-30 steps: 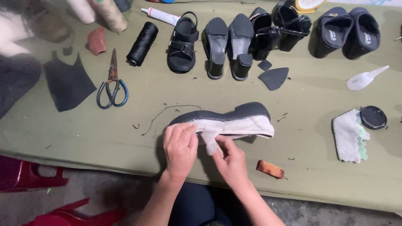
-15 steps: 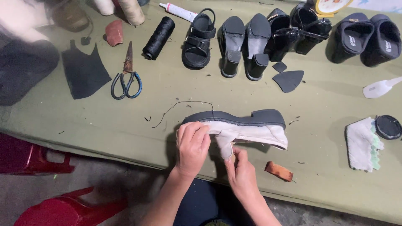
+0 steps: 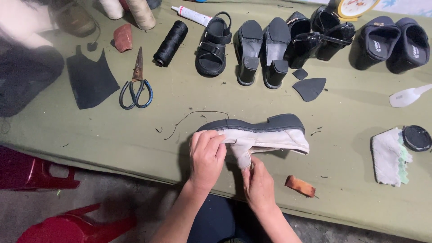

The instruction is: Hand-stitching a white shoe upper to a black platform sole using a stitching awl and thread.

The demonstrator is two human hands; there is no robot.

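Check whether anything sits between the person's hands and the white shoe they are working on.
Nothing visible does. The left hand rests directly on the white shoe at its toe end, and the right hand pinches its strap.

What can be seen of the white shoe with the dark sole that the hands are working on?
The white shoe lies on its side on the olive-green table cover, its thick dark platform sole facing away from the person. The upper looks like pale leather, with a strap hanging toward the table edge. The left hand presses on its toe end; the right hand pinches the strap.
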